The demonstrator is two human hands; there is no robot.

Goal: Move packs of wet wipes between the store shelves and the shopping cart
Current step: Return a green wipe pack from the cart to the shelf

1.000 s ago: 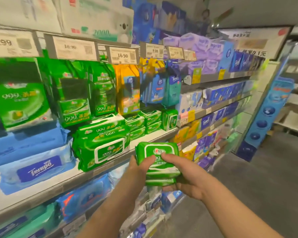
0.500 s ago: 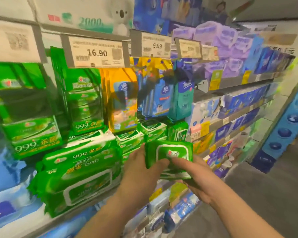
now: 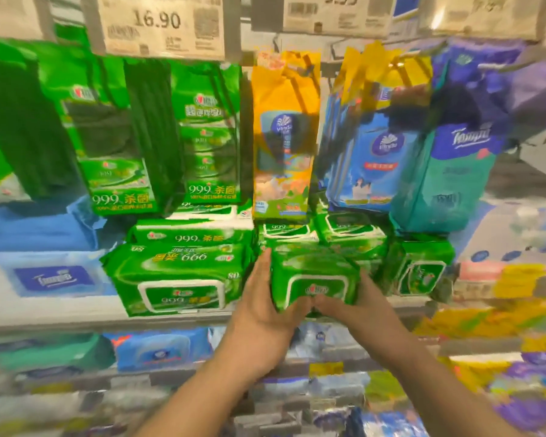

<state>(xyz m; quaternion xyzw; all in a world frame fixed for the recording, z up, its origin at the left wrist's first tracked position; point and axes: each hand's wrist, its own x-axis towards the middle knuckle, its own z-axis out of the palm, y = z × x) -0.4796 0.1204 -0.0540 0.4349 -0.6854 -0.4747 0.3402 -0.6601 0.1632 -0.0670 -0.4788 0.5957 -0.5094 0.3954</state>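
Note:
A small green pack of wet wipes [image 3: 312, 275] with a white-framed lid sits between both my hands at the front of the shelf [image 3: 76, 313]. My left hand [image 3: 265, 313] holds its left side, fingers along the side and thumb under the front. My right hand [image 3: 356, 305] grips its right side and front underside. More small green packs [image 3: 350, 231] are stacked right behind it, and a larger green pack [image 3: 177, 279] lies to its left. The shopping cart is out of view.
Hanging green [image 3: 114, 137], yellow [image 3: 281, 137] and blue [image 3: 379, 152] packs crowd the space above the shelf. A teal Tempo pack [image 3: 448, 171] hangs at right. A small green pack [image 3: 420, 269] stands to the right. Price tags [image 3: 161, 23] line the top. Lower shelves hold blue packs [image 3: 158, 351].
The view has swung closer to the shelf. Both hands have carried the small green pack forward from the aisle onto the shelf's front edge, among the other green packs.

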